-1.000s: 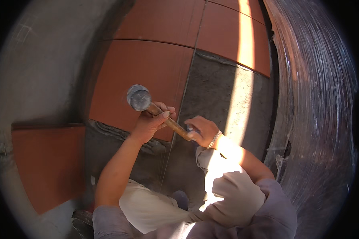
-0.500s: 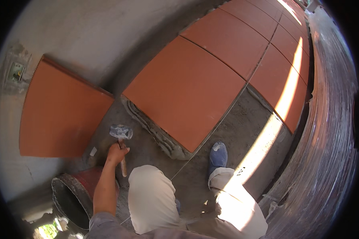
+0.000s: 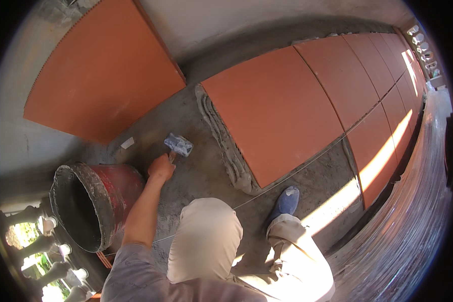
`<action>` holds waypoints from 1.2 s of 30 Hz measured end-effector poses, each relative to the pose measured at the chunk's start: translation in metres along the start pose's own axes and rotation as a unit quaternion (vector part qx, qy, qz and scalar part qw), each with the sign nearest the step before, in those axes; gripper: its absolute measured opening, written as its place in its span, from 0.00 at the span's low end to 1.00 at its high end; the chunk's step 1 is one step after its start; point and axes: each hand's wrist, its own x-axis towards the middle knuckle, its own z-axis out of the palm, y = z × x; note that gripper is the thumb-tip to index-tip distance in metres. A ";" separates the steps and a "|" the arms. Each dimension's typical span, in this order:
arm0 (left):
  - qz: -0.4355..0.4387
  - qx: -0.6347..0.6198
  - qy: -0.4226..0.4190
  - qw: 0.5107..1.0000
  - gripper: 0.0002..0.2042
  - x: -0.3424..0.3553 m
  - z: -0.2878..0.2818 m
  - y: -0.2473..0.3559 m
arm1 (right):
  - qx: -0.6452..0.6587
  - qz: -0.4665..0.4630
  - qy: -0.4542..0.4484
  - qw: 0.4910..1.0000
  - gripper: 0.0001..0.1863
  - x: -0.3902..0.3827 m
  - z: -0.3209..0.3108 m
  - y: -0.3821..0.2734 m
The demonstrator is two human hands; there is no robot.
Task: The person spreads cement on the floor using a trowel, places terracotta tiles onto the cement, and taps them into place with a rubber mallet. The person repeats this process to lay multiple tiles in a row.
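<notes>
- Mallet (image 3: 178, 145) sits in my left hand (image 3: 161, 167), out over the grey floor (image 3: 196, 176), between the red bucket (image 3: 118, 183) and the nearest laid tile (image 3: 277, 116).
- My left grip is closed round its handle, just below the head; I can't tell whether the head touches the floor.
- From that grip the head lies far and slightly right, the handle's long axis running the same way.
- My right hand is out of view, so I can't tell its state.
</notes>
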 end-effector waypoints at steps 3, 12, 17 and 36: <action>-0.029 -0.056 0.014 0.998 0.23 0.000 0.006 -0.002 | -0.007 -0.005 -0.003 1.000 0.19 -0.003 -0.009 0.001; 0.194 -0.195 0.220 0.936 0.26 -0.038 0.031 0.019 | 0.064 -0.006 0.024 0.998 0.19 -0.017 -0.040 0.003; 0.304 -0.266 0.168 0.899 0.22 -0.059 0.017 0.075 | 0.086 -0.034 0.042 0.995 0.19 -0.015 -0.076 -0.019; 0.394 -0.419 0.122 0.809 0.16 -0.124 -0.039 0.098 | -0.433 -0.418 0.034 0.798 0.19 0.004 -0.144 -0.167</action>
